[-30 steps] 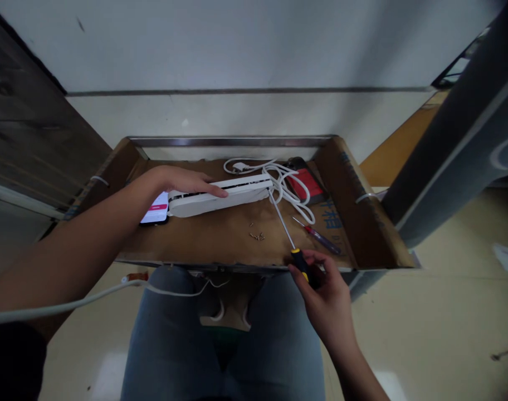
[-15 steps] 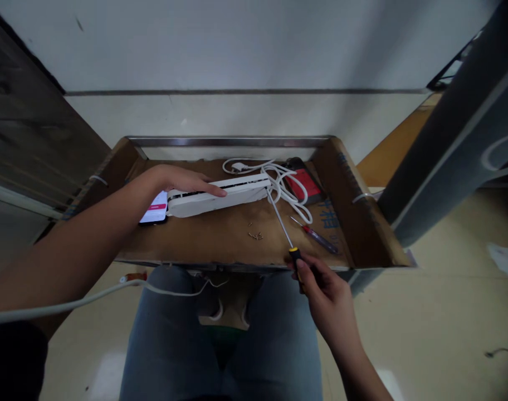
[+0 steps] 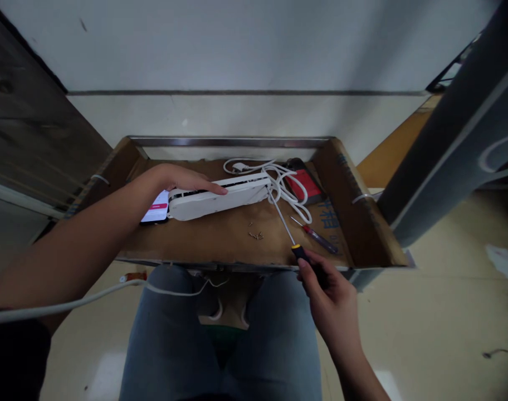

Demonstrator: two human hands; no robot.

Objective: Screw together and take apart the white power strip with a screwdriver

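Brown cardboard forms a shallow tray (image 3: pixel 354 211) above the person's jeans (image 3: pixel 170 334), with a pale wall (image 3: pixel 237 55) beyond it and a tiled floor (image 3: pixel 438 317) below. The left hand (image 3: pixel 176 181) rests with fingers laid flat and close together on a white power strip (image 3: pixel 218 203) near the tray's middle, just beside a phone (image 3: pixel 156 207) toward the left corner. The right hand (image 3: pixel 327 292) has its fingers closed around the handle of a long screwdriver (image 3: pixel 284 223) at the near edge, the tip at the strip's right end. Small screws (image 3: pixel 256 235) lie on open cardboard between the hands. White cord (image 3: pixel 287 181) loops along the far edge, and a red-handled screwdriver (image 3: pixel 318 239) lies toward the right wall.
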